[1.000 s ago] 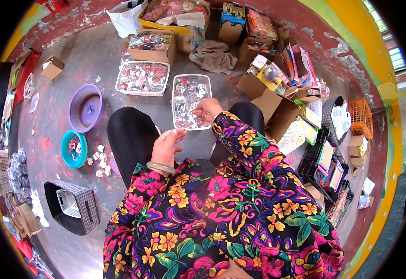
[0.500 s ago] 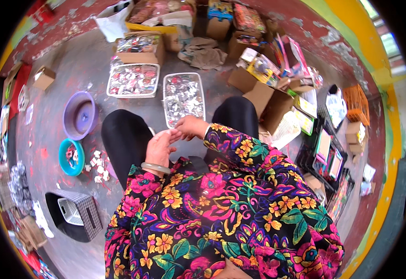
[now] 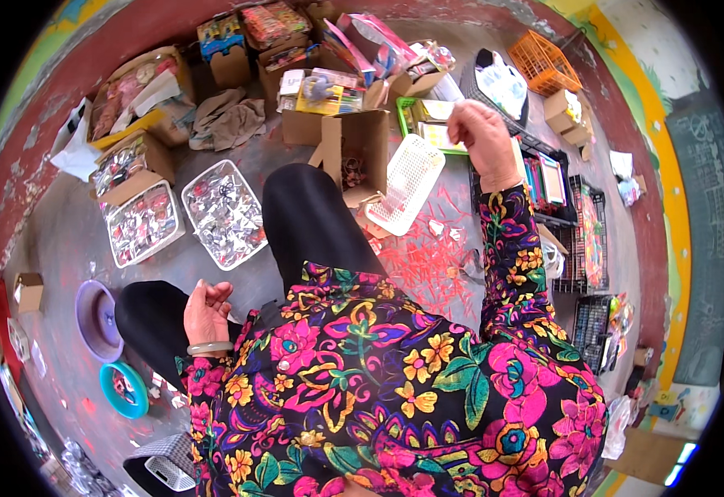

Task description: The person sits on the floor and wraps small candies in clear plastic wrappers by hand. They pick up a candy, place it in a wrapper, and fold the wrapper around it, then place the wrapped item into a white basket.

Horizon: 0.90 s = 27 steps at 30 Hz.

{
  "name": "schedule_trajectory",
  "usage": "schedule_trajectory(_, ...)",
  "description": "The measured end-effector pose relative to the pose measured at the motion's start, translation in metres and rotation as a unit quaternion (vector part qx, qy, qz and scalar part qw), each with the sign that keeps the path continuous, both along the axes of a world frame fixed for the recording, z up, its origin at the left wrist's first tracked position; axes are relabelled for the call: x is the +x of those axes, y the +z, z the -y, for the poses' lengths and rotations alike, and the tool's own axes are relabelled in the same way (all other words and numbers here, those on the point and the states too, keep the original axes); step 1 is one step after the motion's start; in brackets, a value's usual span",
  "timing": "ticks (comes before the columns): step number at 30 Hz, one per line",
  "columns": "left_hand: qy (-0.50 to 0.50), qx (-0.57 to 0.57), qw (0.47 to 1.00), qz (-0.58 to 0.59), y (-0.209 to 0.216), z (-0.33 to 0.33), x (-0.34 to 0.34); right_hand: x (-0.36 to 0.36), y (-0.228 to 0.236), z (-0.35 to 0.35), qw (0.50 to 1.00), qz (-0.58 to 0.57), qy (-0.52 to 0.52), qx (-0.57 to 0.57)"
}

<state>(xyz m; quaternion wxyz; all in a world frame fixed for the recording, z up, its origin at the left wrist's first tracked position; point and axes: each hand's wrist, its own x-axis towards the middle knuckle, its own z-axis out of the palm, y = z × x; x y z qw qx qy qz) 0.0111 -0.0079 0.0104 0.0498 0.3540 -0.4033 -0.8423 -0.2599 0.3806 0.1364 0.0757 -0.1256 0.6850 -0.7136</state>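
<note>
My right hand [image 3: 485, 142] is stretched out to the far right, above the edge of a green tray [image 3: 404, 116] and a black crate [image 3: 562, 214]. Its fingers bend loosely downward, with nothing visible in them. My left hand [image 3: 207, 312], a bangle at its wrist, rests by my left knee, palm partly up. Its fingers are loosely curled and I see nothing in them. Closest to my right hand on its left stands a white perforated basket [image 3: 416, 178], tilted against an open cardboard box [image 3: 360, 137].
Two white tubs, one nearer [image 3: 228, 217] and one farther left [image 3: 142, 222], hold small wrapped pieces. A purple basin [image 3: 89, 319] and a teal basin [image 3: 134, 407] stand at the left. Red strips [image 3: 432, 261] litter the floor. An orange crate [image 3: 544, 62] stands far right.
My view and body have turned to the right. My hands, close together before, are now apart: the right one has reached out far to the right, the left one stays near my knee.
</note>
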Motion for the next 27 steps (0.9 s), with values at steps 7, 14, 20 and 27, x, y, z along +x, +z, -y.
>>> schedule_trajectory(7, -0.015, 0.012, 1.0, 0.021, -0.003, -0.004, -0.002, -0.013, -0.172, -0.064, 0.974, 0.164, -0.149, 0.048)
schedule_trajectory(14, -0.012, 0.001, 0.999, 0.047, -0.014, 0.002, 0.004, 0.023, -0.281, -0.015, 0.787, 0.117, -0.136, 0.59)
schedule_trajectory(20, -0.01, -0.004, 0.998, 0.064, -0.019, 0.002, 0.001, 0.025, -0.29, 0.003, 0.778, 0.084, -0.177, 0.597)
schedule_trajectory(27, -0.012, -0.016, 0.996, 0.082, -0.017, -0.001, -0.001, 0.024, -0.28, 0.008, 0.768, 0.073, -0.192, 0.606)
